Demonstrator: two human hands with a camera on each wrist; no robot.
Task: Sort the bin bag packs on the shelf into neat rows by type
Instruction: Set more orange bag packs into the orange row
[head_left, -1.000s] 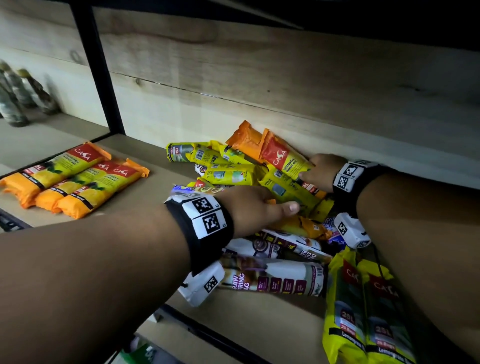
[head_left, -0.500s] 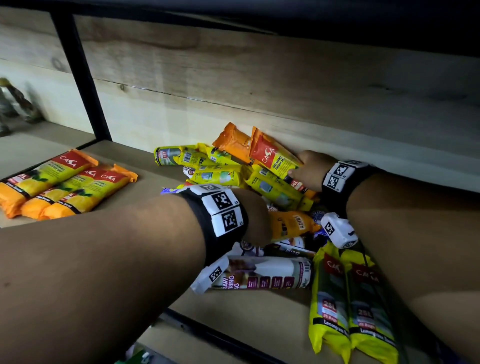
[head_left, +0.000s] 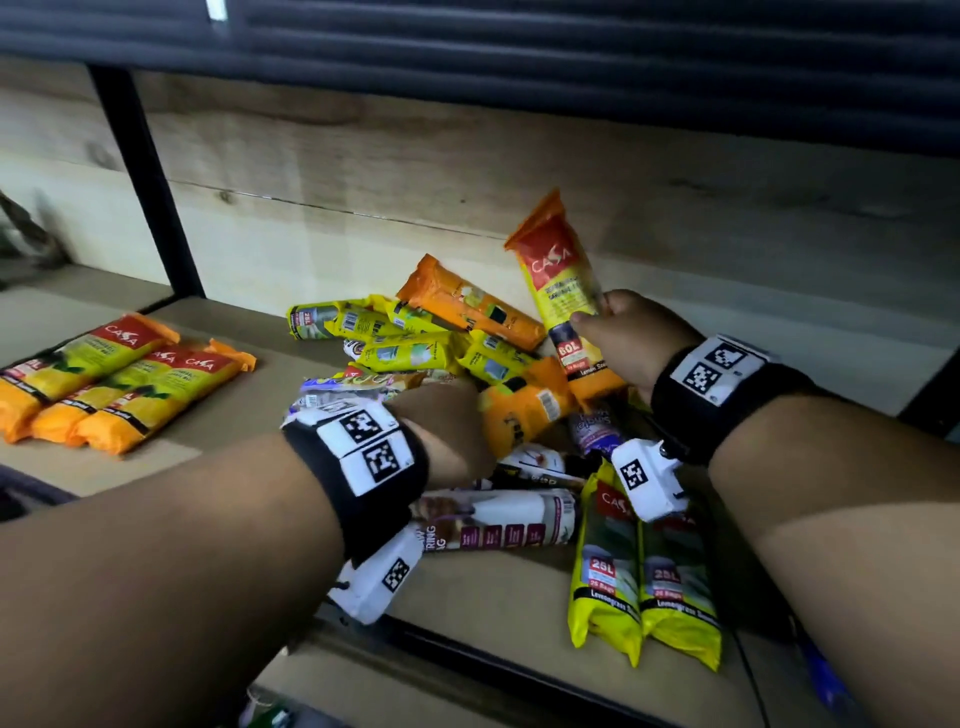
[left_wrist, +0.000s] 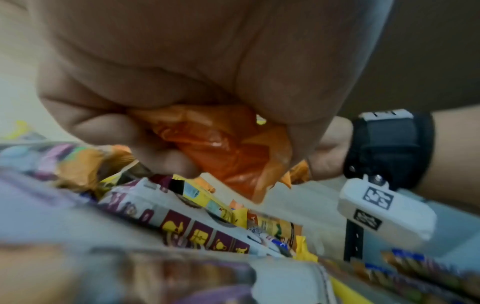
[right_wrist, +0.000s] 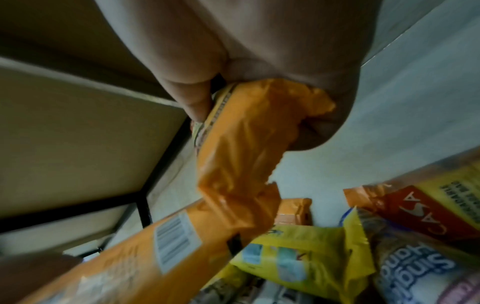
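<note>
At far left of the shelf (head_left: 291, 525): three orange packs (head_left: 119, 376) in a row. Centre: mixed heap (head_left: 441, 353); left hand (head_left: 449, 431) grips an orange pack (head_left: 524, 410) by its end. Right hand (head_left: 631, 338) holds another orange pack (head_left: 563, 291) upright.

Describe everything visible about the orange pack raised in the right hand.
The orange pack is a long crinkly plastic sleeve with a red CASA panel near the top, a yellow printed middle and a dark band lower down. It stands nearly upright, tilted slightly, lifted above the mixed pile near the shelf's back wall. The right hand grips its lower half, fingers curled around it.
</note>
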